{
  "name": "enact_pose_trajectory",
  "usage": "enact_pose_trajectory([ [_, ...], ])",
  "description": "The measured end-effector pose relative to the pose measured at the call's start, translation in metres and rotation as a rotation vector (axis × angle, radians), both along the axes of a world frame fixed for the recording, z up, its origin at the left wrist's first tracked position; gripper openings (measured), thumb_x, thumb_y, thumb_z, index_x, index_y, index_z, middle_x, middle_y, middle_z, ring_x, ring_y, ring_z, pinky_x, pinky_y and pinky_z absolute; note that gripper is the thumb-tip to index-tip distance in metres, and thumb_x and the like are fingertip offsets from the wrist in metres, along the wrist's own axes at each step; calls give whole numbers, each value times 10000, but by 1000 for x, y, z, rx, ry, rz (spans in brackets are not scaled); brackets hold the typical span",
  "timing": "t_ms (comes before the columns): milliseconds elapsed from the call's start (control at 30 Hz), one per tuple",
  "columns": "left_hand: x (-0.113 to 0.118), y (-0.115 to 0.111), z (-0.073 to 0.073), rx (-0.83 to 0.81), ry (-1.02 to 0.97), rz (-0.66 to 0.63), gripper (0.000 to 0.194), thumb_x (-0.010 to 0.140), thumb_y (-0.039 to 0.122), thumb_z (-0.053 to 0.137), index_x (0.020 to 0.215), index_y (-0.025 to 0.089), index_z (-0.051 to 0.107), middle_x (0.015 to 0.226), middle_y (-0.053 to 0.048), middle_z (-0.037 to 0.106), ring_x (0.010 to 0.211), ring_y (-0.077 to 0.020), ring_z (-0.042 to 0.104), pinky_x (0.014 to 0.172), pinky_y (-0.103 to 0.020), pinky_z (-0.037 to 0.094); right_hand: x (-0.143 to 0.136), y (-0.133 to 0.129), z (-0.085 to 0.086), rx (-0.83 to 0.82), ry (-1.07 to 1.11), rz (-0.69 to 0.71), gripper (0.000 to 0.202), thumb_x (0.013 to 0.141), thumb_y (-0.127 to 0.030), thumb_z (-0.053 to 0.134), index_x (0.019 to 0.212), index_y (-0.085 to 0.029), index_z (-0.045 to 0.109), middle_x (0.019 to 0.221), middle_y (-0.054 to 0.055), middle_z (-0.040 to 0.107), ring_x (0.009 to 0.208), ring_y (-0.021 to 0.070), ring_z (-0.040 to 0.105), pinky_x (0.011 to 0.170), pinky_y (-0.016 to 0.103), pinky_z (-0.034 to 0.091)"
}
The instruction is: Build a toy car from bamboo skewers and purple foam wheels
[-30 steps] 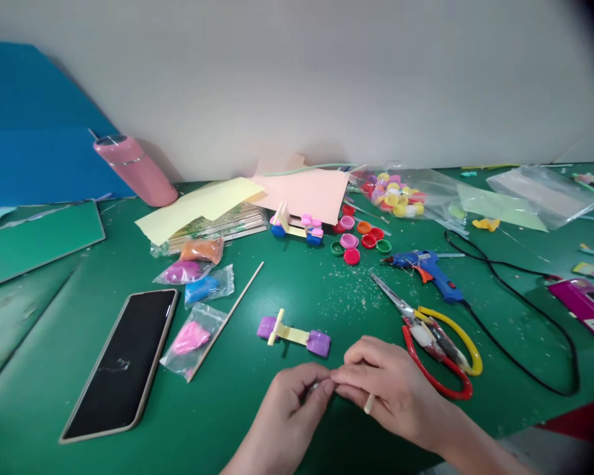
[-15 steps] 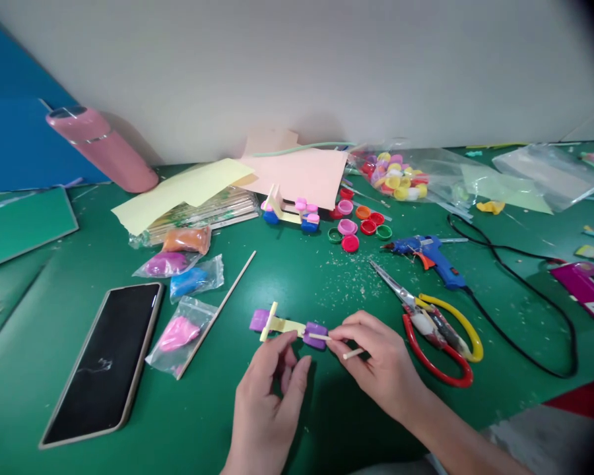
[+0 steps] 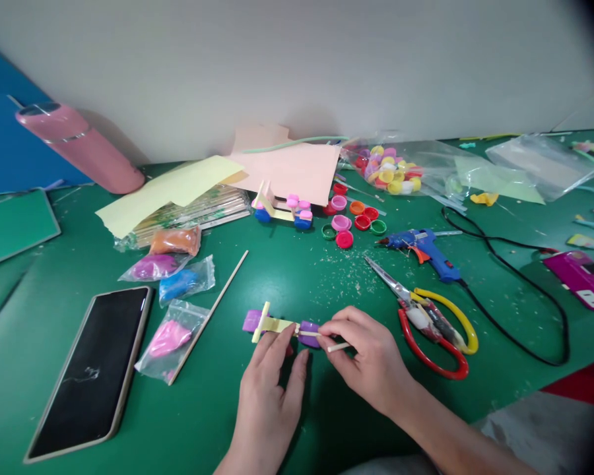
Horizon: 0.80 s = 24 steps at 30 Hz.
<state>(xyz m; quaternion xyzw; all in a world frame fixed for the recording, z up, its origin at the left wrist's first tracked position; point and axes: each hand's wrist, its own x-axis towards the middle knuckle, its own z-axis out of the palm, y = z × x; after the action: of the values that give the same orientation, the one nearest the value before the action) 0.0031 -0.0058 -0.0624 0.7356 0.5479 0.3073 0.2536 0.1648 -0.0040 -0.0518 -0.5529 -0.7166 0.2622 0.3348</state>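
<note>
A small pale yellow model with purple wheels lies on the green table in front of me. My left hand rests beside it, index fingertip on its yellow strip, thumb held apart from the fingers. Between the thumb and fingers of my right hand are short wooden sticks; one stick lies across the right purple wheel, and another short stick pokes out lower down. Farther back stands a similar model with blue and pink wheels.
Scissors and a blue glue gun lie right, its cord trailing. Coloured caps are behind. Left are a phone, clay bags, a long stick and a pink bottle. Papers lie at the wall.
The whole view has shifted slightly, so things appear farther left. My right hand and its stick have moved slightly closer to my left fingertips.
</note>
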Motion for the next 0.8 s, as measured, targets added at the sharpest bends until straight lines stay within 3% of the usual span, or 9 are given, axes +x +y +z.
enact_pose_trajectory([
  [433,0,0,0,-13,30,12,238,801,225,529,1023,144,559,733,-19,539,596,-141,553,535,-237,494,-1,-1,-1,-21,-19,0,124,848,-195,495,870,-195,618,802,39,584,725,151,551,641,261,431],
  [633,0,2,-2,3,5,13,228,801,228,525,1015,157,556,838,-51,601,717,-163,608,625,-253,514,0,-2,1,-32,-31,-1,127,854,-204,497,882,-204,621,807,37,591,722,149,558,642,257,443],
  [800,1,1,0,-7,20,11,230,803,227,527,1024,164,540,790,-38,580,664,-157,588,581,-259,511,1,-2,-2,-33,-17,-3,142,854,-189,496,909,-214,624,819,41,606,728,152,567,645,258,458],
])
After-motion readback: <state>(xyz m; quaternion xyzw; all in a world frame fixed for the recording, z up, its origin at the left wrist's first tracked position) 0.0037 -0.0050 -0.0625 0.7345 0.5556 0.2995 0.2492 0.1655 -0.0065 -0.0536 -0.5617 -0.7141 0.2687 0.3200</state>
